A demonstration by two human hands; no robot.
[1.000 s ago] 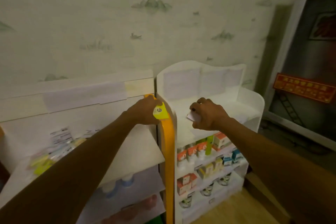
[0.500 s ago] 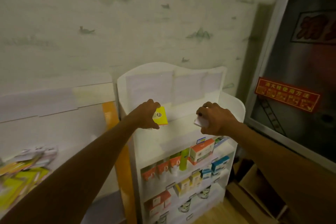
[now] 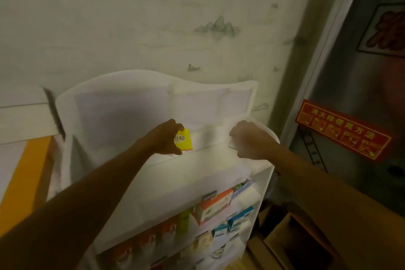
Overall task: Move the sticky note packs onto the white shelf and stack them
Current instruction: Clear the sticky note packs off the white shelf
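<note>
**Both hands over the top of the white shelf, each with a pack**

We see both arms reaching forward over the top level of the white shelf (image 3: 197,173). Our left hand (image 3: 163,138) holds a yellow sticky note pack (image 3: 185,143): the fingers curl over its top edge and the thumb sits below, so the pack is pinched upright with its face toward us. It hangs just above the back of the shelf's top surface, near the white back panel; we cannot tell whether its lower edge touches the surface.

Our right hand (image 3: 249,141) is to the right, near the shelf's right side wall. Its fingers are curled closed around a pale pack (image 3: 231,144), of which only a small corner shows at the left of the fist. This part of the picture is blurred, so we cannot tell the pack's colour or how it is tilted. The two hands are apart, with bare shelf between them.

Below the top level, the shelf's lower tiers carry small product boxes (image 3: 213,205) in orange, white, blue and green. A red sign (image 3: 341,130) with yellow characters hangs on the metal door (image 3: 361,72) at the right, and a cardboard box (image 3: 293,245) stands on the floor beside the shelf.
</note>
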